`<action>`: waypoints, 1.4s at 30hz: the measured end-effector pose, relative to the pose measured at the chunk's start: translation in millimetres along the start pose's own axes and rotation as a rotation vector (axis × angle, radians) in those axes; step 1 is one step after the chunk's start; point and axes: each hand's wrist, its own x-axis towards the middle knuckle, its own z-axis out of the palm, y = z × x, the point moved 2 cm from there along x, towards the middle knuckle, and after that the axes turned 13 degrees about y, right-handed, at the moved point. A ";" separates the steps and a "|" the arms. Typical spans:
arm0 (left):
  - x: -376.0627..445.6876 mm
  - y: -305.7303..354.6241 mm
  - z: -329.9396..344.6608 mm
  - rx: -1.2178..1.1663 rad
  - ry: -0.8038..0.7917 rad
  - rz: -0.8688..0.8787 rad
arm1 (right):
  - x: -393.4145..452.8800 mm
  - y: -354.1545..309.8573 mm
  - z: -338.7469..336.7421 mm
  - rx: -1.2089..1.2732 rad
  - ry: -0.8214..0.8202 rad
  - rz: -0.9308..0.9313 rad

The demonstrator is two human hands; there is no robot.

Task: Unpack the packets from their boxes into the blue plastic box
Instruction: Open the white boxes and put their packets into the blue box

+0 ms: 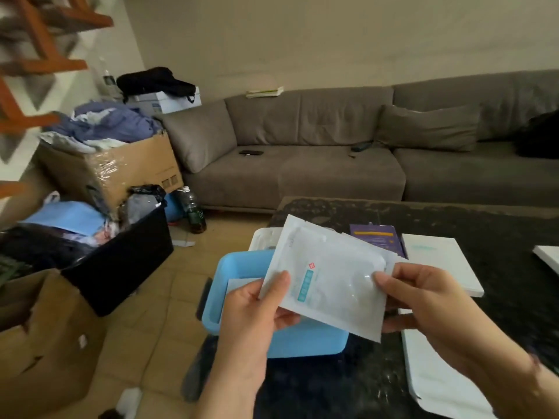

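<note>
Packets [326, 276], pinched by left hand [257, 316] and right hand [423, 300], tilt above the blue box [242, 264], nearer the left.

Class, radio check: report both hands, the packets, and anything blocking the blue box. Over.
Left hand and right hand both grip the white packets. Packets held above the blue plastic box, not yet in. One packet already inside. Nothing blocking the box.

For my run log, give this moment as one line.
left hand, right hand: hold white flat packets | over blue plastic box | not yet dropped
</note>
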 end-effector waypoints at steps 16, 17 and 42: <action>122.6 34.3 -65.7 0.196 -0.018 -0.008 | 41.6 -24.1 94.9 -0.273 -0.139 -0.036; 125.2 33.1 -64.8 0.177 -0.031 -0.033 | 42.4 -22.3 95.2 -0.269 -0.142 -0.028; 123.9 -9.1 -34.6 1.288 -0.510 0.674 | 59.1 4.0 114.2 -1.068 -0.220 -0.340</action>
